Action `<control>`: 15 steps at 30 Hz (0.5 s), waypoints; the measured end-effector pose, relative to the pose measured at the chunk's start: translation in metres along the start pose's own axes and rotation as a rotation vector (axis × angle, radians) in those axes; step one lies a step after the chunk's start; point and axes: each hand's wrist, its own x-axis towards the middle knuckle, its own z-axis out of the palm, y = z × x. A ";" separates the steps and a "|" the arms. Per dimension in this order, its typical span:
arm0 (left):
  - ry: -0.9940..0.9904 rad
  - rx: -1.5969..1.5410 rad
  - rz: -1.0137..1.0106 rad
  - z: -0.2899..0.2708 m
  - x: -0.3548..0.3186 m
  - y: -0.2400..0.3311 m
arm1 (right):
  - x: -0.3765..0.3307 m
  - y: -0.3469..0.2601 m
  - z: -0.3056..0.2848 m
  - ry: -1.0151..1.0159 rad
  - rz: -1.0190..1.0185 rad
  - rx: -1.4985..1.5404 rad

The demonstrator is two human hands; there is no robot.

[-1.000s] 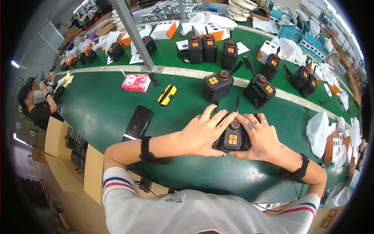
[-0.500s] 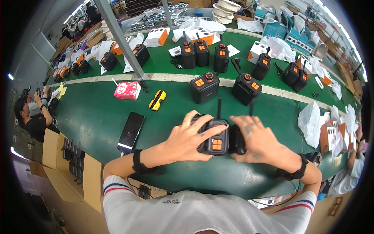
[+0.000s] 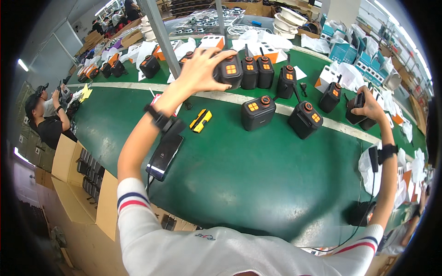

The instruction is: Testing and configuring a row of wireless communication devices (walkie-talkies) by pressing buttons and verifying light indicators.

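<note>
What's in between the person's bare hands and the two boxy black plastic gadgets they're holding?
Nothing that I can see. The bare left hand directly grips the boxy black plastic gadget with orange buttons. The bare right hand is directly on the other boxy black plastic gadget at the right.

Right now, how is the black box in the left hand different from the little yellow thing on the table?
The black box has orange buttons; the yellow thing is yellow and black. The box is chunky, the yellow thing smaller and flatter. The left hand grips the box; no hand touches the yellow thing. Both have black parts.
</note>
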 end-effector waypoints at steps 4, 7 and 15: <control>-0.182 0.021 -0.027 0.068 0.039 -0.039 | 0.029 0.048 0.028 0.013 0.129 -0.195; -0.190 -0.069 -0.043 0.097 0.047 -0.071 | 0.040 0.058 0.057 0.034 0.120 -0.134; -0.187 -0.435 0.031 0.131 0.044 -0.102 | 0.050 0.023 0.043 -0.213 0.390 -0.797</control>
